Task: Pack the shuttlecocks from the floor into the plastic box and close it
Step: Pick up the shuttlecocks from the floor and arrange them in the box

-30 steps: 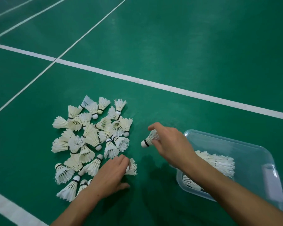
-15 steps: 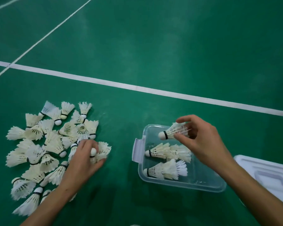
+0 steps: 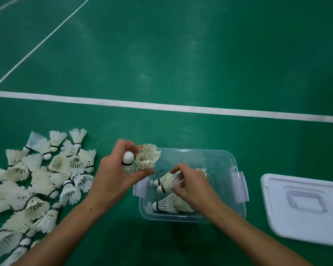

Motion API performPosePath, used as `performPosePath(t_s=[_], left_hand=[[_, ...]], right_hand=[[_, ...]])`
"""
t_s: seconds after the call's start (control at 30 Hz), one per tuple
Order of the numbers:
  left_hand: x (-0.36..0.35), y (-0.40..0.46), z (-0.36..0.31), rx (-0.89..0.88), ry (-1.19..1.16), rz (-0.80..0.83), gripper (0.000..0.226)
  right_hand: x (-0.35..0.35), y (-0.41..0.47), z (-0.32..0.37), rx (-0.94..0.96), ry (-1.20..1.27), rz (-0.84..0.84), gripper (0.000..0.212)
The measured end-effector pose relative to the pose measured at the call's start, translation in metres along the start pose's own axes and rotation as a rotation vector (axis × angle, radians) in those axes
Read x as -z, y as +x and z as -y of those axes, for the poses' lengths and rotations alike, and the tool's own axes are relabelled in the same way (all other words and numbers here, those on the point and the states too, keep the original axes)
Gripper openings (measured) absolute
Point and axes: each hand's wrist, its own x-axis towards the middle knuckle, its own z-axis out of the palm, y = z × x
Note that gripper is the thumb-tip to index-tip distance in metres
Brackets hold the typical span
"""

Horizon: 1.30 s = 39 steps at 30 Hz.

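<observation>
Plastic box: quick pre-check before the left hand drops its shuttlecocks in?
1. Plastic box open, lid off: ok; the white lid lies on the floor to its right.
2. Left hand grips its load: ok; two shuttlecocks held at the box's left rim.
3. Right hand out of the drop zone: not ok; it is inside the box, gripping a shuttlecock.
4. Room in the box: ok; only a few shuttlecocks lie inside.
5. Floor pile finished: not ok; many shuttlecocks remain.
6. Latches undamaged: cannot tell.
</observation>
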Motion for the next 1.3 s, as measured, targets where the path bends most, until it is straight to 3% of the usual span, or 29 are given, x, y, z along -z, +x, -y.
performPosePath(t_s=[0.23, 0.57, 0.73, 0.83, 1.07, 1.2, 1.3], left_hand=[[-0.001, 0.005, -0.005, -0.025, -0.017, 0.067, 0.071], [-0.001, -0.003, 0.001, 0.017, 0.028, 0.107, 0.055], [0.002, 0.004, 0.004, -0.059, 0.121, 0.127, 0.054], [-0.004, 0.014, 0.005, -0.052, 0.124, 0.18, 0.062], [-0.015, 0.036, 0.0, -0.045, 0.057, 0.376, 0.08], [-0.017, 0.032, 0.002, -0.054, 0.055, 0.422, 0.079], [-0.015, 0.03, 0.005, -0.026, 0.046, 0.352, 0.075]], right_hand=[[-0.032, 0.016, -0.002, -0.034, -0.022, 0.085, 0.043], [-0.022, 0.017, 0.004, -0.064, 0.104, 0.228, 0.07], [0.031, -0.003, 0.008, -0.056, 0.254, 0.071, 0.053], [0.059, -0.013, 0.019, 0.067, 0.309, -0.074, 0.045], [0.052, -0.001, 0.029, 0.356, 0.001, -0.134, 0.036], [0.041, -0.005, 0.014, 0.374, -0.041, -0.255, 0.021], [0.037, -0.015, -0.005, 0.291, -0.086, -0.303, 0.018]])
